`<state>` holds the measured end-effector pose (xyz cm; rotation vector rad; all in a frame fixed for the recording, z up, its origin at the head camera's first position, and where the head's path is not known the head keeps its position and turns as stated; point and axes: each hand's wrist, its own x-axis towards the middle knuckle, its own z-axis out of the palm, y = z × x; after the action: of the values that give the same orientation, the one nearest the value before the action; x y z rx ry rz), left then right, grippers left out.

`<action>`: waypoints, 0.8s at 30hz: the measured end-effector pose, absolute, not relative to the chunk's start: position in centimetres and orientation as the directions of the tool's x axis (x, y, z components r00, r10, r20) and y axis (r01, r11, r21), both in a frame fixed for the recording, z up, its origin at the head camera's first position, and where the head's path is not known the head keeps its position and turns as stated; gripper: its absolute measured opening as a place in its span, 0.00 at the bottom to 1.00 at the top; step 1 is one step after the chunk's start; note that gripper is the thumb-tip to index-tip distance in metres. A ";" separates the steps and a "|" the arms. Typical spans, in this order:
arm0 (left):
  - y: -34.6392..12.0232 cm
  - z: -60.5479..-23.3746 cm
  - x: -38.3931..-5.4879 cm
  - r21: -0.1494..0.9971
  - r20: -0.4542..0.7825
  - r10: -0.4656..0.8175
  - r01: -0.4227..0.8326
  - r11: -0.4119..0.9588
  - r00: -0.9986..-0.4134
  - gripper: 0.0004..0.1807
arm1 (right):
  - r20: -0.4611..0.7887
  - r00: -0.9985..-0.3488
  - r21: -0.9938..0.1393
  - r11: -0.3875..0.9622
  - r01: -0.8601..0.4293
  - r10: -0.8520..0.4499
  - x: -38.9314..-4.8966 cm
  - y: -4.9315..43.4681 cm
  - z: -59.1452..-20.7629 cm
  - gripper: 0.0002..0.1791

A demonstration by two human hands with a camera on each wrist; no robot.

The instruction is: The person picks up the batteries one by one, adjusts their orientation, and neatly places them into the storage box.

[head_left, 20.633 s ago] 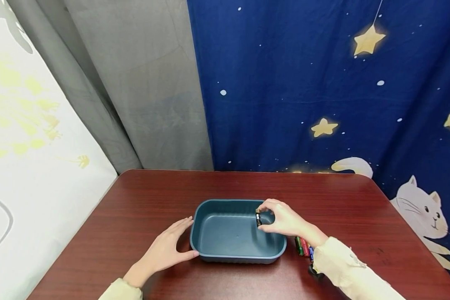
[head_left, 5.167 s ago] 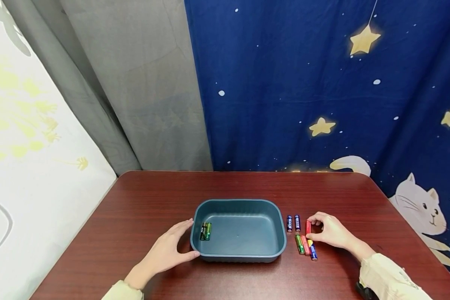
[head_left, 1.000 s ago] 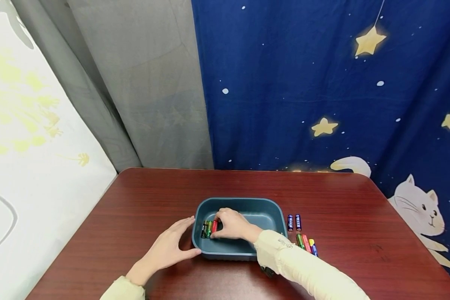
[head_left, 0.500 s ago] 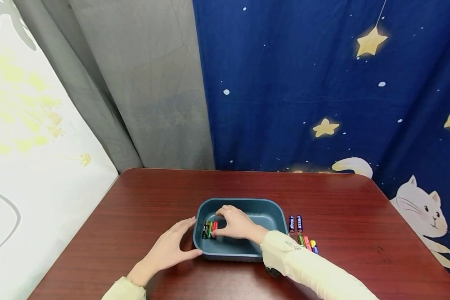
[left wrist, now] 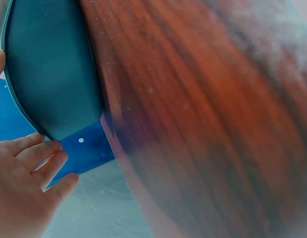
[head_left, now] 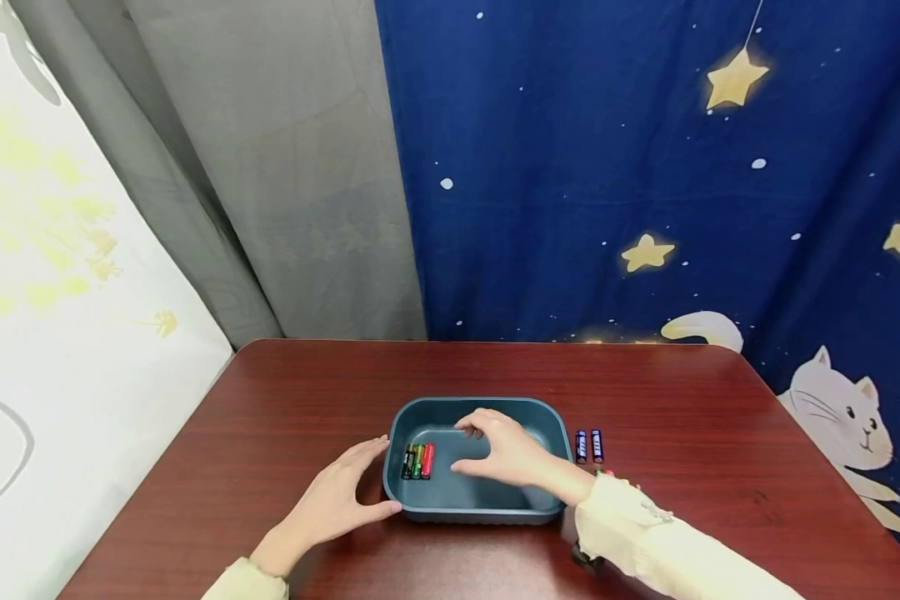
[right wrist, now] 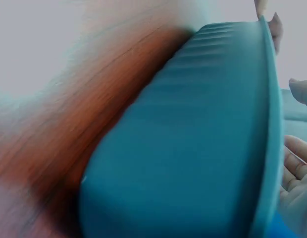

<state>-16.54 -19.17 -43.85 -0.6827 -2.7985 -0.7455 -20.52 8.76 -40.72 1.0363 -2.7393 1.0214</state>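
Observation:
A blue-green plastic bin (head_left: 457, 497) stands on the table. Against its left end, a black battery (head_left: 407, 462), a green battery (head_left: 417, 462) and a red battery (head_left: 427, 461) lie side by side. My left hand (head_left: 326, 497) has its fingers and thumb spread at the bin's left rim; the left wrist view shows the fingertips at the edge of the bin (left wrist: 52, 64). Over the bin's middle, my right hand (head_left: 512, 452) holds nothing, thumb and fingers apart. In the right wrist view that hand (right wrist: 299, 173) appears beyond the bin's wall (right wrist: 183, 144).
Two blue batteries, one nearer the bin (head_left: 581, 447) and one farther right (head_left: 597, 446), lie on the table right of the bin. More batteries beside them are mostly hidden under the right sleeve (head_left: 645, 525). Curtains hang behind the table (head_left: 330, 375).
Earlier my right hand held a black battery over the bin, then pinched the red one on the table. It has set the red battery beside the green, let go and drawn back right. Left hand stays.

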 end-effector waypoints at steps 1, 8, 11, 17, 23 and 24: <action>-19.2 -43.9 -16.5 0.426 0.272 0.388 0.472 0.772 -0.881 0.45 | 0.266 -0.778 -0.568 0.560 -0.603 -0.569 -20.4 9.2 -40.6 0.26; -19.2 -44.0 -16.6 0.401 0.286 0.399 0.487 0.776 -0.871 0.45 | 0.397 -0.779 -0.569 0.535 -0.624 -0.486 -20.2 13.6 -40.2 0.25; -19.2 -44.0 -16.5 0.405 0.278 0.395 0.480 0.778 -0.875 0.46 | 0.429 -0.790 -0.574 0.543 -0.612 -0.438 -20.1 15.8 -40.1 0.24; -19.2 -43.9 -16.5 0.413 0.270 0.392 0.474 0.778 -0.879 0.45 | 0.435 -0.822 -0.587 0.577 -0.568 -0.367 -19.8 19.7 -40.5 0.22; -19.1 -43.8 -16.4 0.416 0.268 0.388 0.469 0.779 -0.882 0.45 | 0.436 -0.835 -0.557 0.628 -0.544 -0.336 -19.2 22.5 -41.5 0.22; -19.1 -43.8 -16.4 0.417 0.268 0.387 0.469 0.779 -0.882 0.44 | 0.436 -0.838 -0.552 0.638 -0.538 -0.330 -19.1 22.9 -41.6 0.22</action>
<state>-16.41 -19.13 -43.82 -0.6796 -2.8028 -0.7234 -19.07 22.91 -41.64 0.6986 -2.5657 1.0048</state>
